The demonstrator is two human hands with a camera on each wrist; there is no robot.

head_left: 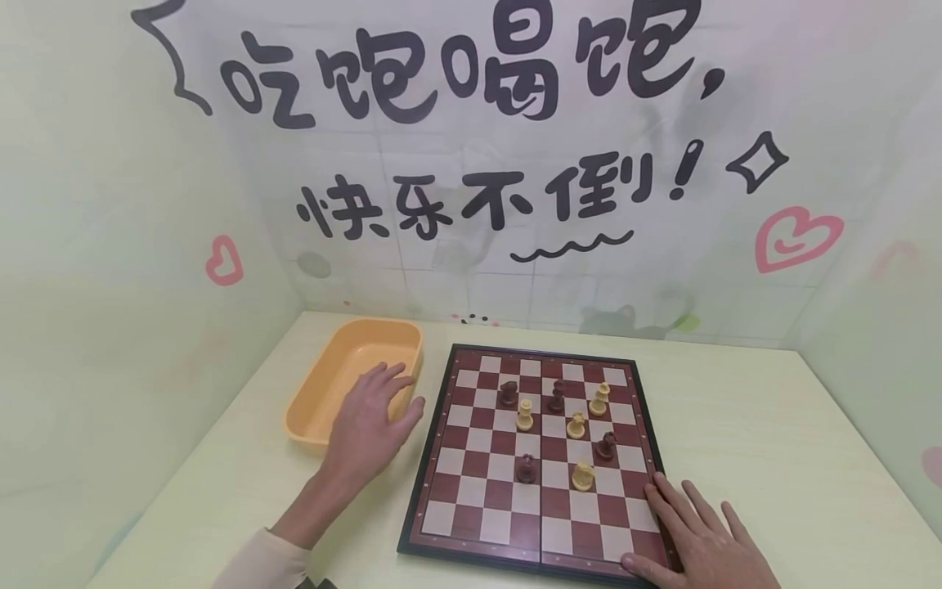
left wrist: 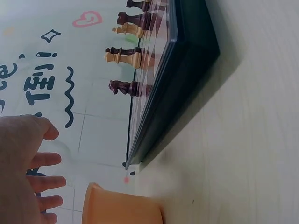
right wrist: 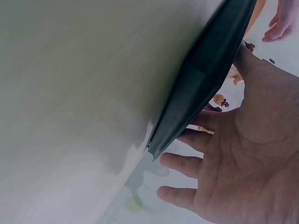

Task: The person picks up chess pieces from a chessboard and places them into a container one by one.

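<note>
A checkered chessboard with a black rim lies on the table, bearing several dark and light chess pieces. Among them are a dark knight and, near it, a light rook. Closer to me stand a light knight and a dark piece. My left hand, empty with loosely spread fingers, hovers between the board and an orange plastic basin, overlapping the basin's right side in the head view. My right hand rests at the board's near right corner, fingers spread, thumb and index finger over its rim.
The pale table extends on both sides of the board. Behind it hangs a translucent sheet printed with large black characters and pink hearts, and similar sheets enclose the left and right sides.
</note>
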